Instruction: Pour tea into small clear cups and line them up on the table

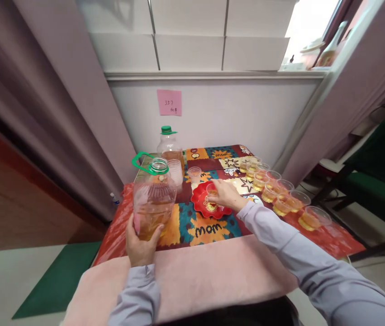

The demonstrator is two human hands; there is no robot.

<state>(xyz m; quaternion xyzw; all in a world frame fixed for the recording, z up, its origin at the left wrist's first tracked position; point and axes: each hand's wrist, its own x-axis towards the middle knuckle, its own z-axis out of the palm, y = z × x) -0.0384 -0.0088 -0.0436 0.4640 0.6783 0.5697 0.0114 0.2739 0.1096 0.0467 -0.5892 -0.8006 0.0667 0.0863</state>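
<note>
My left hand [140, 246] is wrapped round the lower body of a big clear jug [152, 199] with amber liquid, an open mouth and a green ring handle, standing near the table's front left. My right hand [225, 194] reaches over a red scalloped plate [203, 207] and closes its fingers on a small clear plastic cup [211, 189] standing on it. An empty small cup [194, 174] stands just behind the plate.
A second jug with a green cap [169, 145] stands at the back beside a stack of empty cups [176, 173]. Several filled cups [282, 194] line the right side of the patterned tablecloth [209, 231]. A green chair [378, 181] is at right, curtains at left.
</note>
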